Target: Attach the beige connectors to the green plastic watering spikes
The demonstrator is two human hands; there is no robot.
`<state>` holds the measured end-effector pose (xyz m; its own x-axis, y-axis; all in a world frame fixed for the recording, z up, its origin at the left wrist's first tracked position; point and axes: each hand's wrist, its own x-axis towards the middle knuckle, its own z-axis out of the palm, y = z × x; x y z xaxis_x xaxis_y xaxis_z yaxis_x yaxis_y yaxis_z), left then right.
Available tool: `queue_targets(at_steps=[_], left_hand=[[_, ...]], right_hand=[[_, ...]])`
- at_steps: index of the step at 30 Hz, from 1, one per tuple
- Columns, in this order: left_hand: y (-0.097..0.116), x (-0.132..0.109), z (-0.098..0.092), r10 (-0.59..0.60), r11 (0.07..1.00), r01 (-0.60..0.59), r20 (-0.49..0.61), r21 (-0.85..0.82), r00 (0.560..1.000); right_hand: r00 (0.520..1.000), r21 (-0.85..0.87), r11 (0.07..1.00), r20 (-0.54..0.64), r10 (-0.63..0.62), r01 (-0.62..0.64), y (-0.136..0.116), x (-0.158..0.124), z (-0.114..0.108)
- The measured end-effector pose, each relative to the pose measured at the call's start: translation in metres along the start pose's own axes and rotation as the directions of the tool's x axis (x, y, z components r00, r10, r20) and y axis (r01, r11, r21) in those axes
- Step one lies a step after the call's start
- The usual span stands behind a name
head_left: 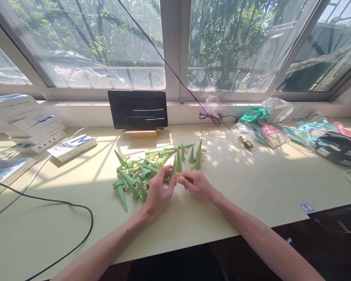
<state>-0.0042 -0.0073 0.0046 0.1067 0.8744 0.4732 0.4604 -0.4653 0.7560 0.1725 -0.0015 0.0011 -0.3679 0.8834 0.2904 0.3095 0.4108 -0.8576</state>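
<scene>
My left hand point(160, 188) is closed around a green plastic cone spike point(173, 168), which points upward. Right beside it, my right hand point(196, 183) pinches a small yellow plastic valve point(179, 176) against the cone's side; whether the two parts are joined I cannot tell. Left of my hands lies a pile of green cones point(130, 177) mixed with small yellow pieces, partly hidden by my left hand. Behind my right hand several green cones point(191, 155) stand upright on their wide ends, with yellow pieces at their sides.
A tablet point(137, 105) leans on a cardboard stand at the back. White boxes point(29, 121) are stacked at the left, with cables point(87, 226) in front. To the right lie a screwdriver point(246, 143), bagged pink and green cords point(272, 134) and a black device point(337, 148).
</scene>
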Motion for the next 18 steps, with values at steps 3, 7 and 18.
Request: queue_targets(at_steps=[3,7,18], left_hand=[[0.0002,-0.0002,-0.0006,0.003,1.000,-0.003,0.011,-0.014,1.000],[-0.0001,0.0001,-0.0008,0.001,1.000,-0.001,0.014,-0.023,1.000],[-0.0025,-0.0001,0.0002,0.015,1.000,-0.015,0.016,-0.018,1.000]], right_hand=[[1.000,0.001,1.000,-0.005,-0.001,0.001,0.0026,0.0006,0.0008],[1.000,-0.014,1.000,-0.002,0.003,-0.003,0.0049,0.0009,0.0017],[0.998,-0.039,0.997,0.012,0.062,-0.062,0.0041,0.0010,0.0022]])
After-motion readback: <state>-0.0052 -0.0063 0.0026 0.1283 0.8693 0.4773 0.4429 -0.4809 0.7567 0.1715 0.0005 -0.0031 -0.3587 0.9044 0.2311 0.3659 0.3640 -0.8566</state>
